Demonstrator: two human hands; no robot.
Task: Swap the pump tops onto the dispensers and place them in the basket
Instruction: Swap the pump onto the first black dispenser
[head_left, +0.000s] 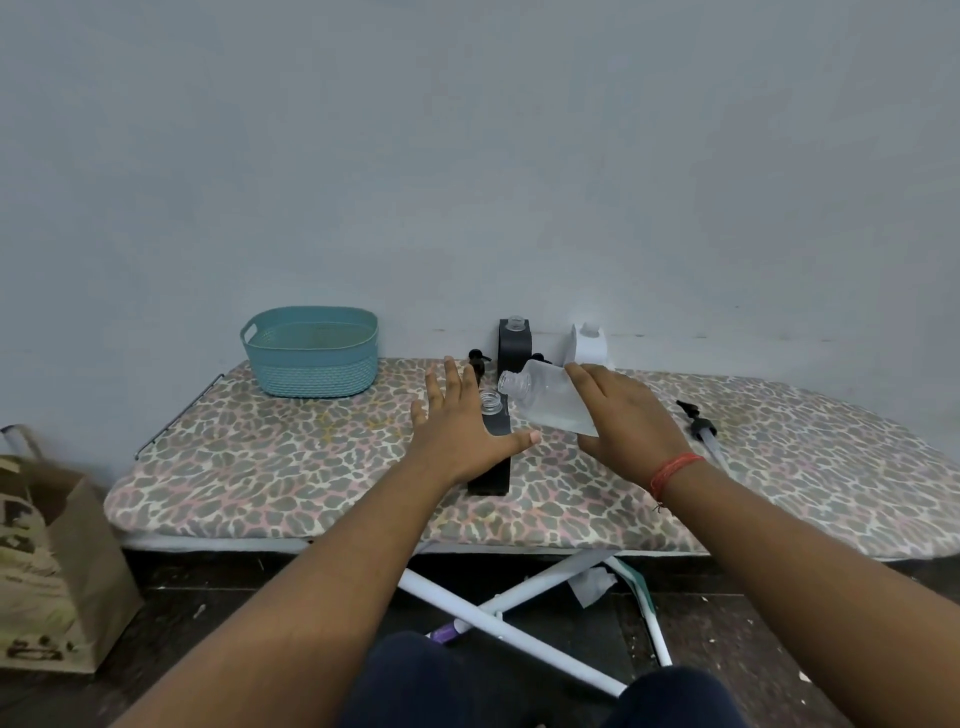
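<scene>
My right hand (626, 415) grips a clear dispenser bottle (550, 397), tilted with its open threaded neck pointing left, above the board. My left hand (460, 421) hovers flat with fingers spread over a black dispenser (496, 457) that has no pump and an open clear neck. A second black dispenser (514, 345) and a white dispenser (589, 345), both without pumps, stand at the back by the wall. One black pump top (479, 361) stands behind my left hand. Another black pump top (698, 423) lies on the board to the right. The teal basket (311, 358) sits at the back left.
Everything rests on a leopard-print ironing board (311, 467) set against a pale wall. A brown paper bag (47, 566) stands on the floor at the left. White crossed board legs (519, 613) show below the board's front edge.
</scene>
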